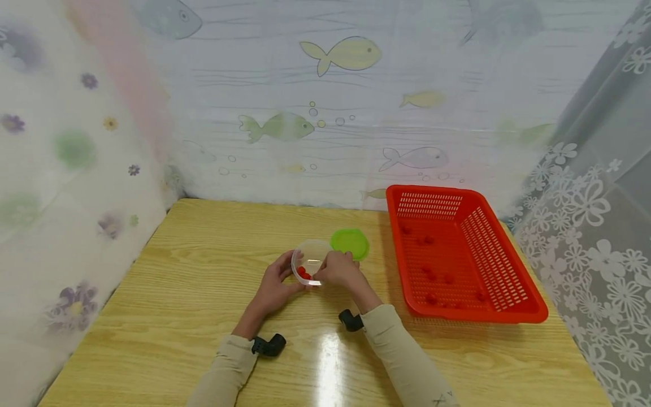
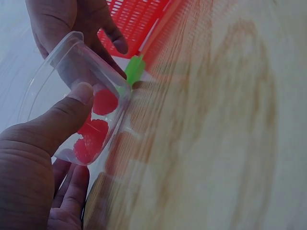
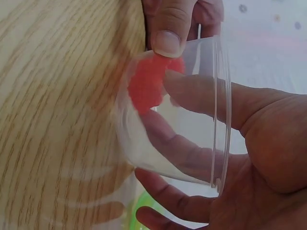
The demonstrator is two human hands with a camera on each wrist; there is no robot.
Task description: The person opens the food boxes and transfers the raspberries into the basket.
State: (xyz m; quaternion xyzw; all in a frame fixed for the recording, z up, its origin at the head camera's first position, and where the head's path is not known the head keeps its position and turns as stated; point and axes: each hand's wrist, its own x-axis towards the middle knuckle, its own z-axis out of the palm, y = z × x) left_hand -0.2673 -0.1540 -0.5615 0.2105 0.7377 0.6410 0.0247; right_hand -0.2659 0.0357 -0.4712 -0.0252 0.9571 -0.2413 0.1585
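A clear plastic container (image 1: 309, 251) stands tilted slightly on the table, with several red raspberries (image 2: 91, 139) at its bottom. My left hand (image 1: 274, 290) holds it from the left, thumb (image 3: 169, 42) against the outer wall and fingers around the other side. The right hand (image 1: 341, 270) reaches in over the rim. Inside the cup, its thumb and index finger (image 3: 165, 134) close on a raspberry (image 3: 146, 84) from either side, while the other fingers stay outside the wall. Just behind the container lies a green lid (image 1: 350, 242).
To the right stands a red slatted basket (image 1: 399, 254) with several raspberries (image 1: 429, 239) scattered on its floor. The wooden table (image 1: 203, 271) reaches back to a fish-patterned curtain (image 1: 285, 169). A black wrist mount (image 1: 269, 345) sits at each sleeve.
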